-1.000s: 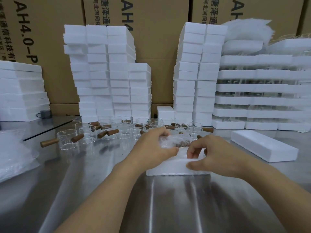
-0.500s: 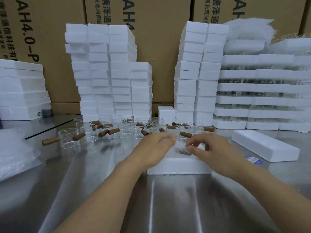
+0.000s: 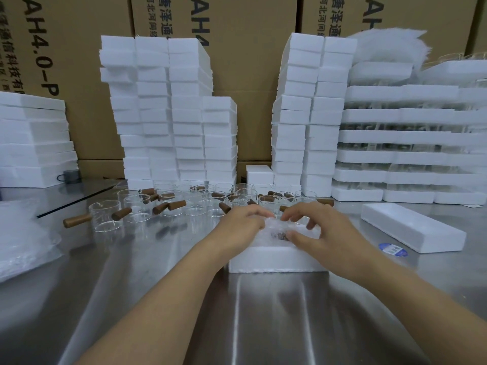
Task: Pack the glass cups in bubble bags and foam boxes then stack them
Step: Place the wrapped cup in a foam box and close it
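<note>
A second ago your bagged cup (image 3: 279, 229) is held above the foam box (image 3: 276, 262); now it sits low in the box's recess, and your right hand (image 3: 329, 230) has left the box's front edge for the bundle. So seating looks nearly finished, and capping likely comes next. The cup lies between your hands. Your left hand (image 3: 242, 225) curls over its left side, while your right thumb and fingers pinch its right. The foam lid (image 3: 411, 227) waits beside your right hand.
</note>
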